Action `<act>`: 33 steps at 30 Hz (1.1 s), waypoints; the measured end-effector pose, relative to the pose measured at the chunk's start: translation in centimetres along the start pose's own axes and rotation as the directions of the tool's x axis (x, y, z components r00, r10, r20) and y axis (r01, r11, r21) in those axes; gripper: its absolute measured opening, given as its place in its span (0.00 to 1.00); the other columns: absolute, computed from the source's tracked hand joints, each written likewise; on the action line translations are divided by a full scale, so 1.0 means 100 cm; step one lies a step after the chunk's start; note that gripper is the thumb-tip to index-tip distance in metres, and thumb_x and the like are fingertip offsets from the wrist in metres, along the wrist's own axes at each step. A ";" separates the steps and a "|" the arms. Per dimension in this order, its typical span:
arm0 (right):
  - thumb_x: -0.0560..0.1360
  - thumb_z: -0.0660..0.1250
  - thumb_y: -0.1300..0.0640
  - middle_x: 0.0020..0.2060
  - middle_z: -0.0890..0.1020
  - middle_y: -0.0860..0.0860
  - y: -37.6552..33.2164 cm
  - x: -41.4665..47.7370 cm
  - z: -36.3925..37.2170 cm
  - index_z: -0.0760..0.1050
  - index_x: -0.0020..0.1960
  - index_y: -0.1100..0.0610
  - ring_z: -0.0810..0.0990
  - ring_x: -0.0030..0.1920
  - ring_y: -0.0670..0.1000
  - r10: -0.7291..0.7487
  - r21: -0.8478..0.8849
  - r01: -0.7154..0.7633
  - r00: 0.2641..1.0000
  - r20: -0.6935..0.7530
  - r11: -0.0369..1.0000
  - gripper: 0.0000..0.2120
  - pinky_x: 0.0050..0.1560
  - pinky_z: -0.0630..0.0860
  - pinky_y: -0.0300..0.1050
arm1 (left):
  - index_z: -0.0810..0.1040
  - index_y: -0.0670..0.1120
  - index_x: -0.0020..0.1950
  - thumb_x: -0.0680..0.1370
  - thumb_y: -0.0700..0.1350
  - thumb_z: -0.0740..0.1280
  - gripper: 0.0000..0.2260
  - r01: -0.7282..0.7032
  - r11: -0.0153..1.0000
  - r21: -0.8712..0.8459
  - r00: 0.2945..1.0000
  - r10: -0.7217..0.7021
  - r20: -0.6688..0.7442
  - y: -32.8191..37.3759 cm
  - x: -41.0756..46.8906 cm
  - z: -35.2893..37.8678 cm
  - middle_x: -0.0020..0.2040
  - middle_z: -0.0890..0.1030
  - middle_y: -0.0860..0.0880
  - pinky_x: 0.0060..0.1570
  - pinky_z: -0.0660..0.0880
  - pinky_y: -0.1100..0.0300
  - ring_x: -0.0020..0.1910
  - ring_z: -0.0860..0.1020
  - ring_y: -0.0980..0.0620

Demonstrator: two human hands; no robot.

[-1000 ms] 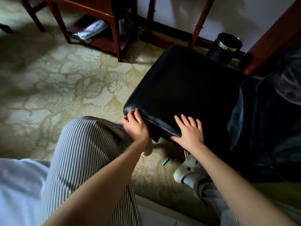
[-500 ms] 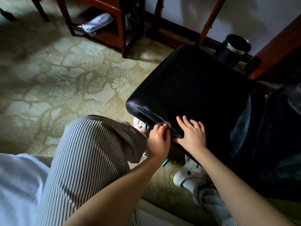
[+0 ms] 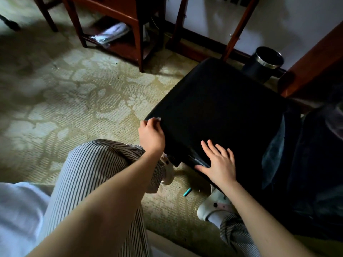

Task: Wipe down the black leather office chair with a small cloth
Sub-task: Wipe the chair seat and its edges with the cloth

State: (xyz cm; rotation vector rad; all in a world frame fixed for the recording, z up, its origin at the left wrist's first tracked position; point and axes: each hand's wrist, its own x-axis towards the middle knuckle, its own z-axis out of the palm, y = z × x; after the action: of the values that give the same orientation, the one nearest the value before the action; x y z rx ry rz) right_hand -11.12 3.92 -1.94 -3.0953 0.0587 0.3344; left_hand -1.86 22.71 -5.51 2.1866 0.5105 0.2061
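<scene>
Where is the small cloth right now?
Head view, centre-left: the cloth peeks from the left hand at the leftmost corner of the chair seat, left of the right hand.

A deep, faintly glossy black is shown by the chair seat (image 3: pixel 222 112), and a scrap of white is seen where the cloth (image 3: pixel 158 118) peeks out at its corner. The carpet (image 3: pixel 74 101) is patterned with pale cream flowers and leaves on a dull olive-tan ground. The trousers (image 3: pixel 87 175) are marked with fine dark stripes on white, and the top (image 3: pixel 16 210) is seen as plain white. The shelf unit (image 3: pixel 104 8) is finished in reddish-brown wood. The bin (image 3: pixel 263 62) is coloured black and ringed with silver. The wall (image 3: pixel 297 25) is painted white. A small stick (image 3: pixel 187 192) on the carpet is coloured teal, and the shoe (image 3: pixel 209 204) is white touched with pink
</scene>
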 end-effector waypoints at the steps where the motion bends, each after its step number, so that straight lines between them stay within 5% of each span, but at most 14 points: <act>1: 0.72 0.63 0.35 0.76 0.54 0.44 0.000 0.000 0.001 0.48 0.76 0.43 0.54 0.75 0.49 0.000 0.019 0.000 1.000 -0.012 1.000 0.39 0.73 0.46 0.53 | 0.79 0.48 0.57 0.79 0.46 0.60 0.11 -0.010 1.000 -0.006 1.000 0.010 -0.007 -0.001 0.001 0.002 0.54 0.75 0.45 0.48 0.67 0.60 0.53 0.73 0.46; 5: 0.71 0.65 0.37 0.75 0.56 0.44 -0.001 0.001 0.006 0.52 0.76 0.43 0.57 0.74 0.50 0.006 0.052 -0.004 0.999 -0.045 0.999 0.39 0.73 0.46 0.53 | 0.79 0.44 0.57 0.78 0.46 0.61 0.12 -0.161 0.987 0.016 0.987 0.162 -0.026 -0.006 -0.031 0.013 0.52 0.77 0.43 0.45 0.74 0.54 0.48 0.77 0.43; 9: 0.70 0.68 0.40 0.75 0.59 0.44 -0.001 -0.001 0.012 0.55 0.75 0.43 0.58 0.74 0.50 0.028 0.092 -0.020 0.996 -0.084 0.996 0.39 0.72 0.47 0.55 | 0.78 0.46 0.59 0.77 0.52 0.54 0.19 -0.311 0.950 0.008 0.946 0.309 0.099 -0.007 -0.077 0.018 0.49 0.78 0.46 0.36 0.78 0.56 0.45 0.79 0.46; 14: 0.72 0.65 0.38 0.75 0.54 0.43 0.002 -0.003 0.011 0.50 0.76 0.42 0.54 0.75 0.48 0.018 0.062 -0.014 0.998 -0.054 0.998 0.38 0.73 0.44 0.54 | 0.78 0.46 0.60 0.77 0.52 0.56 0.19 -0.382 0.923 -0.045 0.903 0.383 0.193 -0.005 -0.094 0.010 0.51 0.78 0.48 0.42 0.77 0.57 0.49 0.78 0.48; 20: 0.72 0.65 0.39 0.76 0.52 0.42 0.008 -0.006 0.012 0.47 0.75 0.41 0.51 0.75 0.47 0.014 0.124 -0.010 0.999 -0.032 0.992 0.39 0.73 0.43 0.56 | 0.74 0.50 0.65 0.79 0.48 0.61 0.14 -0.007 0.998 -0.067 1.000 0.005 -0.024 0.001 -0.030 -0.009 0.55 0.73 0.44 0.51 0.69 0.58 0.54 0.73 0.47; 26: 0.71 0.64 0.36 0.75 0.53 0.42 0.012 -0.008 0.017 0.47 0.75 0.41 0.52 0.75 0.47 -0.008 0.122 0.015 0.998 -0.060 0.992 0.39 0.72 0.43 0.58 | 0.71 0.53 0.67 0.81 0.55 0.54 0.17 -0.022 0.996 0.092 0.999 0.019 0.043 -0.014 -0.004 0.004 0.56 0.69 0.44 0.55 0.68 0.55 0.56 0.69 0.46; 33: 0.69 0.69 0.38 0.74 0.61 0.45 0.014 -0.006 0.027 0.55 0.75 0.44 0.60 0.74 0.51 -0.020 0.096 0.032 0.992 -0.125 0.995 0.39 0.71 0.50 0.62 | 0.72 0.49 0.66 0.82 0.49 0.49 0.18 0.378 0.907 -0.186 0.925 -0.376 0.047 -0.034 0.019 0.007 0.58 0.70 0.39 0.62 0.63 0.55 0.58 0.71 0.42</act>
State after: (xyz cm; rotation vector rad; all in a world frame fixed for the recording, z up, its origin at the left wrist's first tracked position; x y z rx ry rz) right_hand -12.36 2.60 -4.46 -3.0126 0.0361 0.1343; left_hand -0.92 24.84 -8.70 1.8580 0.8602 0.0305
